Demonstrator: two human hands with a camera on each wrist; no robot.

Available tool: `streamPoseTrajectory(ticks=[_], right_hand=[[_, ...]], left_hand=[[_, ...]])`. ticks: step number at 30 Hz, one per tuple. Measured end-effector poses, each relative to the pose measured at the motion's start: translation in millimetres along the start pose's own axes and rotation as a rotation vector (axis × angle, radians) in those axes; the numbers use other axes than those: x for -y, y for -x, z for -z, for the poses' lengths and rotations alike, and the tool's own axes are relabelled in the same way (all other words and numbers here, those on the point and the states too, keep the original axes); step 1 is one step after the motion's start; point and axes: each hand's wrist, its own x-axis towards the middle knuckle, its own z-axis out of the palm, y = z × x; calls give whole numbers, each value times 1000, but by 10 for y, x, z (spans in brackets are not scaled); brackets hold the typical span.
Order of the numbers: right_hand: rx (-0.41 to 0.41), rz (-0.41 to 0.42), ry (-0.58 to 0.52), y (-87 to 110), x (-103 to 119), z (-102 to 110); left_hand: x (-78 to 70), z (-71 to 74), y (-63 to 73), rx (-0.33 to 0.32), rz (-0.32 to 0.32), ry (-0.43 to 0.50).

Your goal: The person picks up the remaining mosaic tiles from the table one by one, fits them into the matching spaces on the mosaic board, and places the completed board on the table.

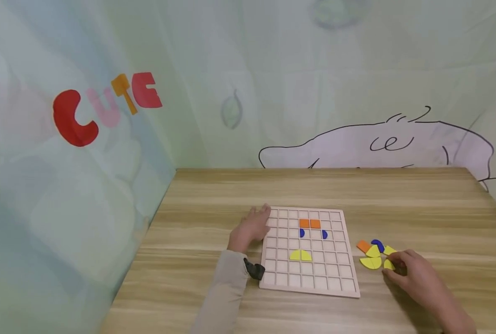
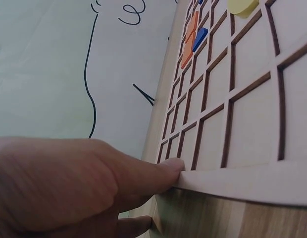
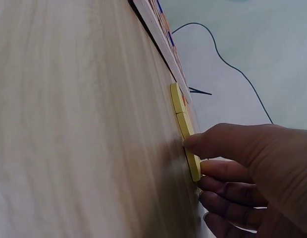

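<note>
A pale wooden grid board (image 1: 306,293) lies on the table, carrying two orange squares (image 1: 309,223), two blue half-round pieces (image 1: 302,233) and two yellow quarter-circle pieces (image 1: 301,255). At its far left edge rests my left hand (image 1: 252,227), a fingertip touching the rim (image 2: 242,188) in the left wrist view. My right hand (image 1: 416,276) is right of the board, thumb and index finger pinching a yellow quarter-circle piece (image 1: 388,265) at the table surface. In the right wrist view the thumb lies against a yellow piece's edge (image 3: 194,166); the other fingers are bent behind it.
Beside the right hand lie loose pieces: an orange one (image 1: 363,246), a curved blue one (image 1: 378,245) and several yellow ones (image 1: 371,263). A patterned cloth backdrop (image 1: 214,69) stands behind the wooden table (image 1: 214,190) and along its left side.
</note>
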Motion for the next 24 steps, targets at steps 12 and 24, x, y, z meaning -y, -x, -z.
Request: streamPoseTrajectory(ticks=[12,24], right_hand=[[-65,38,-4,19,54,41],[-189,164,-25,-86,280,38]], left_hand=[[-14,8,11,3,0,10],[-9,47,23,10,-8,-25]])
